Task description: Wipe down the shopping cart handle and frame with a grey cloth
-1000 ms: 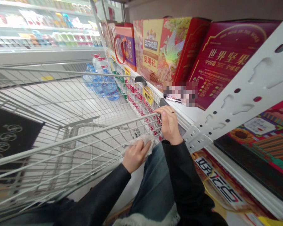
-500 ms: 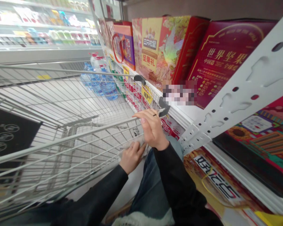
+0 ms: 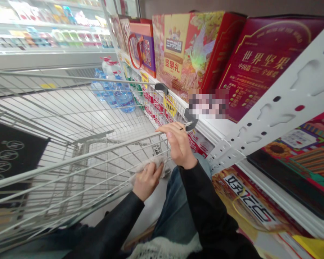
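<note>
A wire shopping cart [image 3: 70, 155] stands in front of me, its near side wall running from lower left to the right. My right hand [image 3: 178, 144] is closed over the top rail close to the grey plastic corner piece [image 3: 191, 119], with a dark ring on one finger. Lower down, my left hand [image 3: 147, 181] presses a pale grey cloth [image 3: 143, 167] against the lower wires of that wall. Part of the cloth is hidden under the fingers.
On the right, a shelf [image 3: 205, 126] holds gift boxes [image 3: 189, 50] behind a white perforated upright [image 3: 261, 118]. Large water bottles [image 3: 124, 94] stand on the floor beyond the cart. A refrigerated display [image 3: 48, 39] lies at the back left. A black panel [image 3: 16, 162] hangs on the cart.
My left hand has slid slightly left and down along the wires, and more of the cloth shows. The right hand keeps its hold on the rail. The view has shifted a little.
</note>
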A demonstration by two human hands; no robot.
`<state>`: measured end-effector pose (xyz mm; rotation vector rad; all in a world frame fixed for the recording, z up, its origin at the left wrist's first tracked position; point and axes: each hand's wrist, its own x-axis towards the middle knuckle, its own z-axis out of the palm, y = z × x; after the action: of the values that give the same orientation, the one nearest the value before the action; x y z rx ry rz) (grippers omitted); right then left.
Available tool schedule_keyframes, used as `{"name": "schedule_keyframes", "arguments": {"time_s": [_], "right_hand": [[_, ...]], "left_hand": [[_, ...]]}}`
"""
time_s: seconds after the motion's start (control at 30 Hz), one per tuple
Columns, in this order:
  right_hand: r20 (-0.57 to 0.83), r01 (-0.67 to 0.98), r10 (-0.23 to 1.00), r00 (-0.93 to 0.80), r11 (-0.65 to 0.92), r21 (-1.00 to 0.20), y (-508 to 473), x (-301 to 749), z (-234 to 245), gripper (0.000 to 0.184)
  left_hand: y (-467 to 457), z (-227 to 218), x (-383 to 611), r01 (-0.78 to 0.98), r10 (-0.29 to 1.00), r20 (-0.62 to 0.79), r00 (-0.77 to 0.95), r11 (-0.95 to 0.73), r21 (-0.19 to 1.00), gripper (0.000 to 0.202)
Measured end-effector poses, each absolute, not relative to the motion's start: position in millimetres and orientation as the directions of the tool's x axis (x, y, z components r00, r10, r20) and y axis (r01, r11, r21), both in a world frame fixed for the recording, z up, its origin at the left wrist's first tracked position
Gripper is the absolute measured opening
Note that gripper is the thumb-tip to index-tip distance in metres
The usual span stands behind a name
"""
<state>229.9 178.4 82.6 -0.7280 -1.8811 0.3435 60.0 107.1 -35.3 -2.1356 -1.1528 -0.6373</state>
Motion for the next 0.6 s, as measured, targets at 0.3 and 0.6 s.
{"name": "schedule_keyframes", "arguments": {"time_s": [0.3, 0.6], "right_hand": [[0.748, 0.363, 0.605, -0.274, 0.785, -0.502, 179.7, 230.9, 84.8, 0.047], [0.770, 0.324, 0.477, -0.424, 0.874, -0.363, 164.3, 184.1, 97.2, 0.041]], "left_hand": [[79.5, 63.5, 11.7, 0.927, 0.395, 0.889, 0.234, -0.365, -0.081, 0.049], [100.1, -26.3, 28.5, 0.836, 0.410, 0.754, 0.514, -0.436, -0.333, 0.020]]}}
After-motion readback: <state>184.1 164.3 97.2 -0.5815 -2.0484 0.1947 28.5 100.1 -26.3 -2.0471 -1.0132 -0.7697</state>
